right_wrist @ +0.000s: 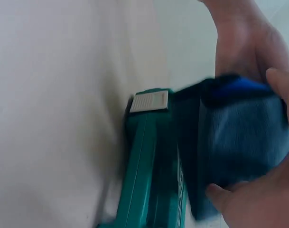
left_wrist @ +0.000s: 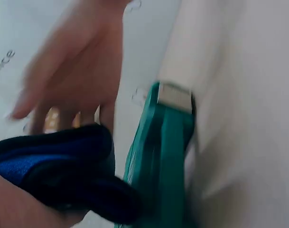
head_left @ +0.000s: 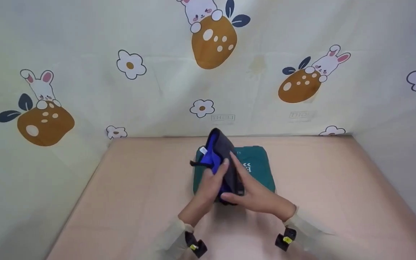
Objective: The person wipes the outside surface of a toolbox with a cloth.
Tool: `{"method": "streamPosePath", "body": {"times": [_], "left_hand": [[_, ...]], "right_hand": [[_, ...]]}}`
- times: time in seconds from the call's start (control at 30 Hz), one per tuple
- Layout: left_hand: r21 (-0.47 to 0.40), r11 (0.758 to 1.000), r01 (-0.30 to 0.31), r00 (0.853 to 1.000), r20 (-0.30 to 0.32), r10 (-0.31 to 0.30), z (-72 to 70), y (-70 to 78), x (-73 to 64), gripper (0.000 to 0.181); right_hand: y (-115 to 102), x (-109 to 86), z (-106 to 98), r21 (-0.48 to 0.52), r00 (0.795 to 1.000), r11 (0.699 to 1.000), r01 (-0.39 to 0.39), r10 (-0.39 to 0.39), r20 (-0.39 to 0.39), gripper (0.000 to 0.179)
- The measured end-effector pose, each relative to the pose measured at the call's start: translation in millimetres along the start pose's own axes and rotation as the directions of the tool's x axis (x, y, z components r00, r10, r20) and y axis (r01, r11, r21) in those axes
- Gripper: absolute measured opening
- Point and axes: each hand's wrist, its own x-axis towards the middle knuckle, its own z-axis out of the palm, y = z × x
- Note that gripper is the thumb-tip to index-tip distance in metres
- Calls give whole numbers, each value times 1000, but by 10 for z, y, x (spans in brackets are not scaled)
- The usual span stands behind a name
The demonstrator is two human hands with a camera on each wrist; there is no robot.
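A folded dark grey fabric piece (head_left: pixel 231 173) with a bright blue lining, black edging, a white tag and a narrow black strap is held up between both hands. My left hand (head_left: pixel 209 186) grips its left side, thumb along the fabric, fingers largely hidden. On the other side my right hand (head_left: pixel 256 193) holds it between the thumb, low on the near edge, and the raised fingers. Behind and below it lies a green zip-like case (head_left: pixel 262 169) with white lettering, partly covered from view; a pale ribbed latch (right_wrist: pixel 150 102) shows on its side.
The case rests on a pale pinkish table (head_left: pixel 139 173). A pale curtain (head_left: pixel 150 97) printed with rabbits, fruit and flowers surrounds the table at the back and sides. Dark camera mounts (head_left: pixel 195 245) sit on both sleeved wrists.
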Motion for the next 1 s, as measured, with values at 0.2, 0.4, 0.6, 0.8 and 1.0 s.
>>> {"method": "streamPosePath", "body": {"times": [0.2, 0.4, 0.6, 0.8, 1.0], "left_hand": [[-66, 997, 37, 982, 188, -24, 177, -87, -31, 82], [-64, 997, 34, 960, 279, -15, 254, -111, -52, 88], [-16, 1000, -1, 938, 346, 6, 290, -133, -75, 90], [73, 995, -62, 879, 476, 20, 244, -158, -58, 83], [287, 950, -121, 911, 413, -9, 156, -220, 40, 56]], "right_hand": [[81, 19, 34, -12, 996, 998, 56, -57, -75, 109], [175, 29, 51, -25, 972, 996, 84, -88, -216, 100], [289, 43, 57, -8, 943, 996, 90, -87, -320, 94], [381, 11, -49, 58, 866, 997, -53, 75, -494, 42], [414, -60, -245, 107, 818, 986, -125, 164, -551, 19]]}}
